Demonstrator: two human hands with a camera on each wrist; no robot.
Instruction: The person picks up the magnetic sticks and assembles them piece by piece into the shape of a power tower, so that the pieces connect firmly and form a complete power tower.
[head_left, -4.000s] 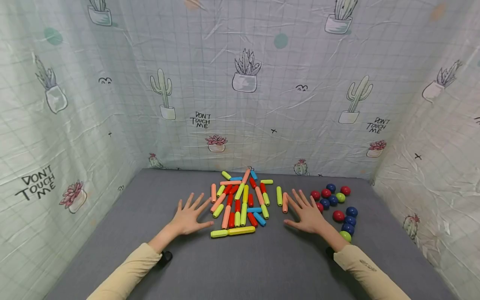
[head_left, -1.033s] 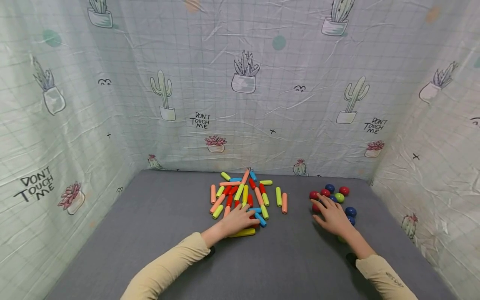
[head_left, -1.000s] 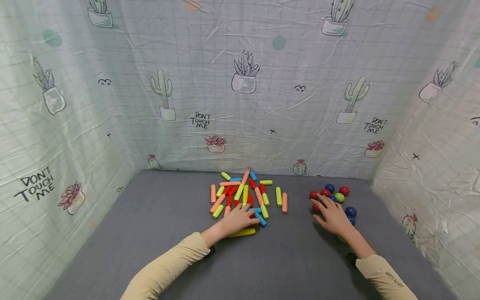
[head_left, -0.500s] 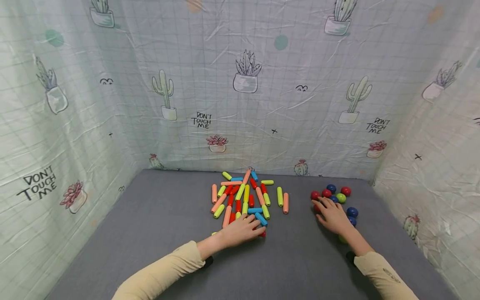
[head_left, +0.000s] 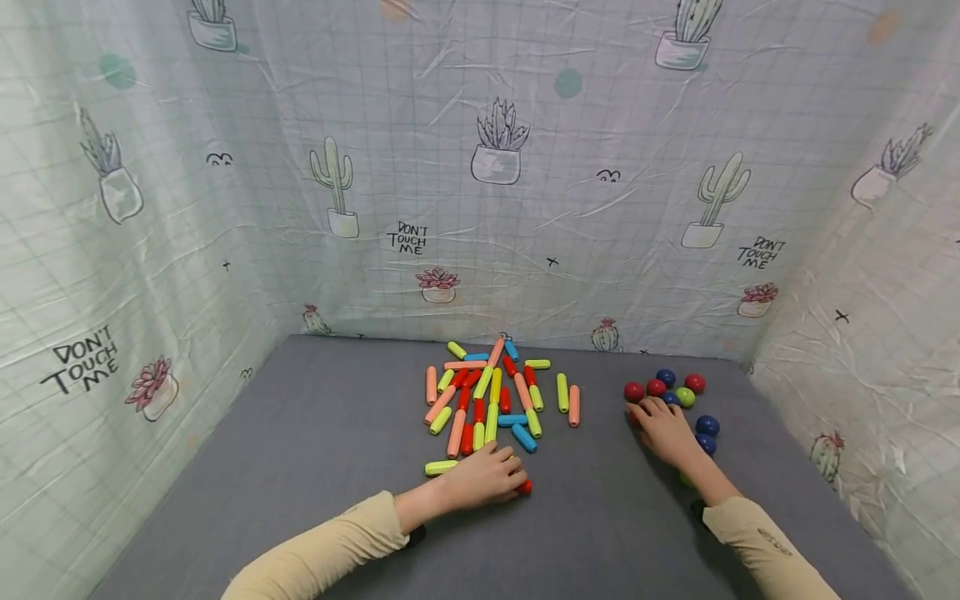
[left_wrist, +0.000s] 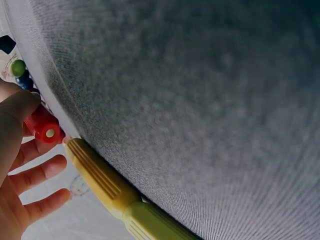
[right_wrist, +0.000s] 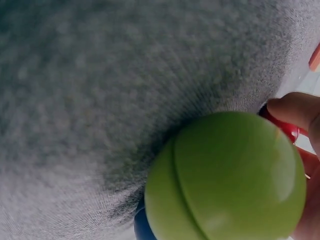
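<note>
My left hand (head_left: 483,479) is low over the grey table, in front of the pile of rods. Its thumb and index finger pinch a short red plastic rod (left_wrist: 44,125), whose end (head_left: 525,487) sticks out to the right; the other fingers are spread in the left wrist view. A yellow ribbed rod (left_wrist: 100,175) lies close by, end to end with a yellow-green rod (head_left: 441,468). Among the balls, my right hand (head_left: 666,427) holds a red ball (right_wrist: 286,128) between thumb and fingers, mostly hidden by them. A green ball (right_wrist: 230,175) sits near that wrist.
Coloured rods (head_left: 480,408) in red, salmon, blue and yellow-green lie mid-table. Balls surround the right hand: red (head_left: 694,383), blue (head_left: 707,426) and green (head_left: 685,397). A patterned cloth (head_left: 498,250) walls the back and sides.
My left hand has drawn a red rod out of the pile toward the front. The right hand went from lying spread by the rods to the balls, and its fingers have closed on a red ball.
</note>
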